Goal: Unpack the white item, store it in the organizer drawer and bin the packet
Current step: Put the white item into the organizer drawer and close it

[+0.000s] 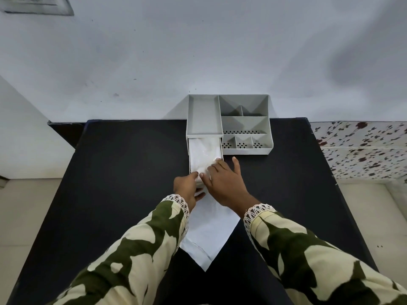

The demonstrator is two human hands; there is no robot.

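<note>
A grey organizer [244, 124] stands at the back of the black table [110, 183]. Its drawer [190, 157] is pulled out toward me, and the white item [203, 154] lies crumpled inside it. My left hand [186, 186] curls around the drawer's front end. My right hand [225, 182] lies flat with fingers spread, its fingertips on the white item at the drawer's near right corner. The white packet [209, 234] lies flat on the table under my wrists, one corner pointing toward me.
The organizer's top tray and small compartments [242, 143] hold nothing I can see. A white wall rises right behind it. A flower-patterned surface [363, 148] sits beyond the table's right edge, and pale floor shows on both sides.
</note>
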